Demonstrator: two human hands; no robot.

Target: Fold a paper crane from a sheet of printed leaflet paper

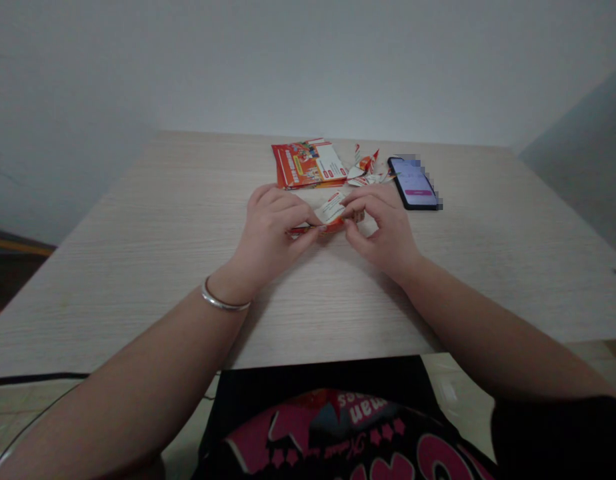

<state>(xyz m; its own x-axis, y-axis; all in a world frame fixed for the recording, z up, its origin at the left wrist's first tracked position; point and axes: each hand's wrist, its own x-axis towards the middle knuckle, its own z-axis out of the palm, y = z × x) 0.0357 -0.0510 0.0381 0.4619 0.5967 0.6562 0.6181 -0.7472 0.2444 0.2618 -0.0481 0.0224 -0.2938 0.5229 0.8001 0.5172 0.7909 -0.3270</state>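
Note:
Between my hands is a small piece of red and white printed paper (331,209), partly folded along its near edge. My left hand (275,223) pinches its left part between thumb and fingers. On the other side, my right hand (381,223) grips the right part with thumb and fingertips. My fingers hide some of the paper, so its full shape does not show. Just beyond lie red and white printed leaflets (308,163) in a stack, with folded red and white paper pieces (367,168) to their right.
A phone (415,183) with its screen lit lies right of the paper pieces. The pale wooden table (153,220) reaches back to a grey wall (308,67). Its near edge is close to my body, and a black cable (38,379) runs below at the left.

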